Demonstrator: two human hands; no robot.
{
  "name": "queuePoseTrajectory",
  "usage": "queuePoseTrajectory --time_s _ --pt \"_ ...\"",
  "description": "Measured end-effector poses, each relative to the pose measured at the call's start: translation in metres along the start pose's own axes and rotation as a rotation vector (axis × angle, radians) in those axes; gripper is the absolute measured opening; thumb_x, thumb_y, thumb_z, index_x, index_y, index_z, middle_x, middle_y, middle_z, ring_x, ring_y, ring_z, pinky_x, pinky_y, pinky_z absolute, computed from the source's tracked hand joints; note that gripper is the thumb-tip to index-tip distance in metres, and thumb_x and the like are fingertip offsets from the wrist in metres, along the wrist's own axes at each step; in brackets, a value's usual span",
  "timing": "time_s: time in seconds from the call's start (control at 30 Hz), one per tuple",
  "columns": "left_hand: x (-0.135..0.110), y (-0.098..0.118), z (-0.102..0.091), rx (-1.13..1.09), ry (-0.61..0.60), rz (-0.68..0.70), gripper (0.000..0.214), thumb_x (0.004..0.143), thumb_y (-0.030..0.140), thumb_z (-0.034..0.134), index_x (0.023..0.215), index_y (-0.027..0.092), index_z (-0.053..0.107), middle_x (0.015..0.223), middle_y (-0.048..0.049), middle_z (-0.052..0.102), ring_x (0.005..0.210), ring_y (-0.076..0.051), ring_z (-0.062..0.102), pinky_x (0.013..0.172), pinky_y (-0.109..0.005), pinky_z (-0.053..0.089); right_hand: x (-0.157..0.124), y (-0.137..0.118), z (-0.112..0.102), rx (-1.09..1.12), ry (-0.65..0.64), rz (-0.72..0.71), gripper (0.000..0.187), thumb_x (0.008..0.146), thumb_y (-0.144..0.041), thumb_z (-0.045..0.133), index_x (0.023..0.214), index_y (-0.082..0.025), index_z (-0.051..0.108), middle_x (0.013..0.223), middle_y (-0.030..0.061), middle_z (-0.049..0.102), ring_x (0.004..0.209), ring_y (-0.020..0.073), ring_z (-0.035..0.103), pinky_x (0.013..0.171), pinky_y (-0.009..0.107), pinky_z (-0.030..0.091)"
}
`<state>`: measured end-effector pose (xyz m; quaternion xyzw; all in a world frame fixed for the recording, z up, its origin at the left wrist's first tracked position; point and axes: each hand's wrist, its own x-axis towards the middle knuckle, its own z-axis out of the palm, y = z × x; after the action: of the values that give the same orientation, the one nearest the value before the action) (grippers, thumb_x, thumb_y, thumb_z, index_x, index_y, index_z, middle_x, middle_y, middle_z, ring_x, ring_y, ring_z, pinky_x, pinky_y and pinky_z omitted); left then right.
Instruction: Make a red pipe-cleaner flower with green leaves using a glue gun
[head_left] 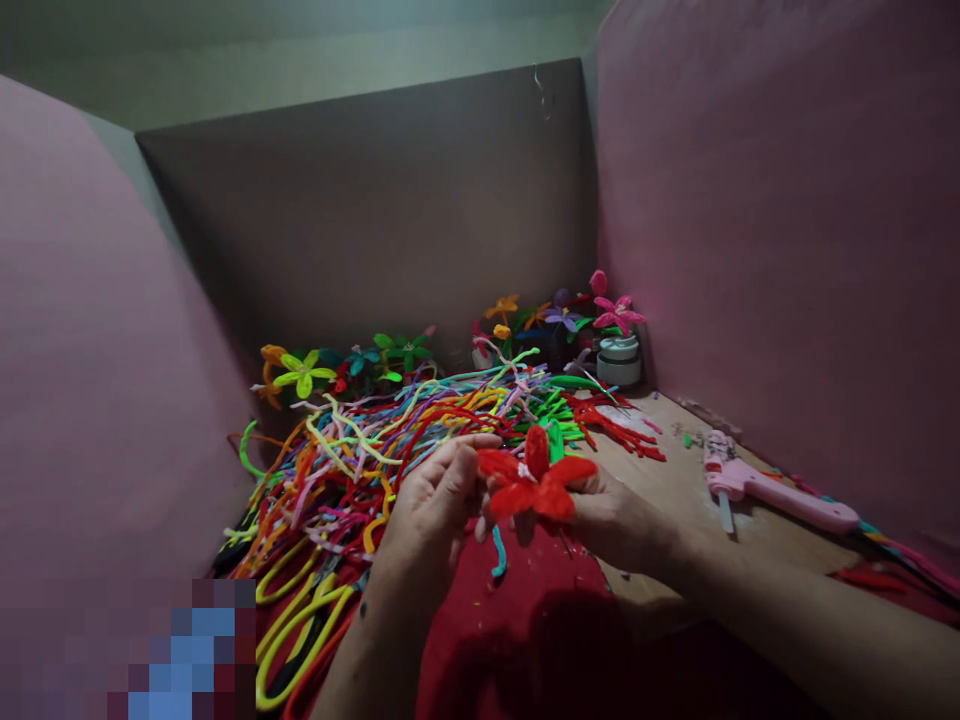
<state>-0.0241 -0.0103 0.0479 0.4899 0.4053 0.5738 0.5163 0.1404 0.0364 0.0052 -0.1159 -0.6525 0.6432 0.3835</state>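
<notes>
In the head view, both hands meet at a red flower [536, 485], held up in front of the person above a red cloth [480, 620]. The right hand [622, 515] is closed on it from behind, at the right-side petals. The left hand [439, 490] curls in at the opposite side, fingertips bunched near the left petal; whether they pinch it cannot be told. A turquoise piece [499, 552] hangs below those fingers.

Too firm a squeeze could bend the petals, and a tug at the middle might loosen the pale centre. If the flower dips toward the heap of fuzzy stems [420, 430], it could snag there. A pink glue gun [787, 500] lies on the worktop [667, 490] near the right forearm; a careless sweep might knock it, and contact could burn if it is hot, which does not show.

The flower is vivid red and fuzzy, its five rounded petals spread around a small whitish-pink centre.
</notes>
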Motion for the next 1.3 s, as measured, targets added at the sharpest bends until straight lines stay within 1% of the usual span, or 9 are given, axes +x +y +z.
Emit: queuePoseTrajectory --time_s 0.13,0.27,0.37,0.53,0.63,0.87,0.97,1.1,1.3 --pt "0.007 -0.005 0.000 -0.081 0.143 -0.037 0.027 0.071 0.037 0.066 0.086 0.015 0.061 0.058 0.0030 0.054 0.043 -0.005 0.044 0.040 -0.015 0.033 0.004 0.005 0.000 0.332 -0.010 0.072 0.042 0.070 -0.053 0.064 0.065 -0.012 0.061 0.057 0.0028 0.059 0.050 0.0109 0.051 0.051 0.024 0.034" --pt "0.011 -0.018 0.003 -0.038 0.107 -0.124 0.025 0.064 0.029 0.073 0.082 0.013 0.063 0.063 0.0002 0.060 0.045 -0.005 0.047 0.043 -0.016 0.034 0.006 0.017 -0.001 0.500 0.037 0.067 0.034 0.071 -0.045 0.067 0.071 -0.012 0.060 0.053 0.0008 0.057 0.048 0.0103 0.052 0.052 0.024 0.037" --pt "0.011 -0.025 0.009 0.005 0.055 -0.123 0.023 0.063 0.029 0.073 0.077 0.012 0.065 0.065 -0.0026 0.062 0.052 -0.009 0.052 0.048 -0.019 0.038 0.006 0.022 -0.003 0.558 0.030 0.085 0.028 0.074 -0.040 0.065 0.075 -0.012 0.060 0.050 -0.0025 0.052 0.040 0.0073 0.044 0.045 0.023 0.036" --pt "0.009 -0.030 0.018 -0.039 0.057 -0.060 0.023 0.060 0.031 0.074 0.072 0.012 0.068 0.063 -0.0023 0.060 0.052 -0.009 0.048 0.048 -0.022 0.037 0.005 0.017 -0.004 0.600 0.009 0.145 0.026 0.078 -0.038 0.062 0.070 -0.014 0.053 0.048 -0.0074 0.039 0.039 0.0029 0.024 0.039 0.016 0.020" --pt "0.008 -0.030 0.017 -0.023 0.035 -0.065 0.021 0.063 0.028 0.072 0.077 0.012 0.069 0.062 -0.0013 0.059 0.053 -0.009 0.047 0.050 -0.022 0.037 0.006 0.015 -0.003 0.562 0.045 0.157 0.028 0.076 -0.036 0.065 0.067 -0.015 0.047 0.048 -0.0083 0.039 0.038 0.0022 0.020 0.038 0.016 0.017" --pt "0.008 -0.032 0.016 -0.060 0.078 -0.057 0.014 0.060 0.023 0.074 0.067 0.012 0.068 0.057 -0.0001 0.057 0.050 -0.009 0.048 0.048 -0.022 0.037 0.009 0.018 0.000 0.472 0.071 0.120 0.032 0.072 -0.041 0.067 0.068 -0.015 0.050 0.047 -0.0068 0.045 0.036 0.0028 0.029 0.036 0.017 0.021" --pt "0.008 -0.032 0.018 -0.048 0.077 -0.033 0.014 0.061 0.024 0.074 0.064 0.012 0.068 0.054 -0.0007 0.057 0.049 -0.009 0.048 0.048 -0.022 0.038 0.008 0.016 0.001 0.390 0.094 0.088 0.033 0.075 -0.043 0.063 0.068 -0.014 0.050 0.049 -0.0056 0.047 0.037 0.0026 0.030 0.038 0.018 0.023" --pt "0.009 -0.034 0.019 -0.058 0.059 -0.003 0.014 0.064 0.023 0.072 0.074 0.012 0.071 0.057 -0.0014 0.060 0.051 -0.009 0.050 0.051 -0.022 0.040 0.008 0.015 0.002 0.252 0.125 0.043 0.036 0.077 -0.048 0.058 0.067 -0.014 0.049 0.050 -0.0051 0.047 0.038 0.0027 0.031 0.038 0.018 0.024" --pt "0.012 -0.038 0.020 -0.124 0.079 0.017 0.016 0.061 0.018 0.074 0.076 0.014 0.072 0.061 -0.0013 0.062 0.055 -0.010 0.053 0.054 -0.022 0.043 0.008 0.019 0.004 0.068 0.152 -0.049 0.037 0.083 -0.050 0.049 0.069 -0.016 0.046 0.052 -0.0062 0.043 0.040 0.0031 0.032 0.037 0.017 0.025"
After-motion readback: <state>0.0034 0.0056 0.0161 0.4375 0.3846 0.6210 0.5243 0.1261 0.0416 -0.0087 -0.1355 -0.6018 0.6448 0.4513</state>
